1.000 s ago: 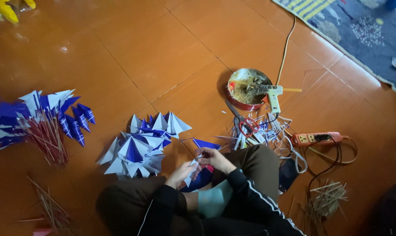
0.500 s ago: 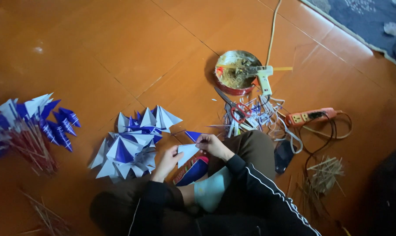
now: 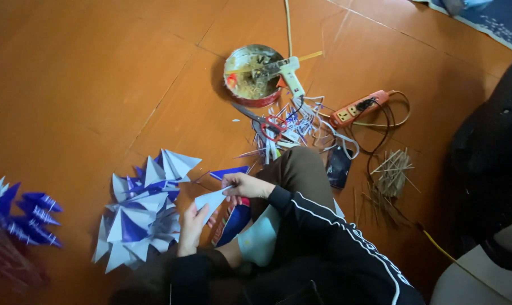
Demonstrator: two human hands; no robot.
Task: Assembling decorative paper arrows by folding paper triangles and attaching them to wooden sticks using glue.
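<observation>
Folded white paper piece (image 3: 212,199) pinched between both hands, just above the lap, near frame centre. Long axis running from about 8 o'clock up to 2 o'clock, narrow tip aimed toward 2 o'clock. Left hand (image 3: 191,220) curled under the wide lower end, fingers clasping it. Right hand (image 3: 245,185) gripping the upper tip between thumb and fingertips.

At 9 o'clock of the hands, just beside them: heap of folded blue-and-white paper cones (image 3: 140,209) on the orange tiled floor (image 3: 86,68). Further out at 9 o'clock, at the frame edge: bunch of blue cones on sticks (image 3: 18,214). At 12 o'clock: round tin (image 3: 247,76) with a glue gun (image 3: 284,70) resting across its rim. Below the tin, red-handled scissors (image 3: 267,123) among paper strips (image 3: 301,121). At 2 o'clock: orange power strip (image 3: 358,108). At 3 o'clock: loose bundle of thin sticks (image 3: 392,175).
</observation>
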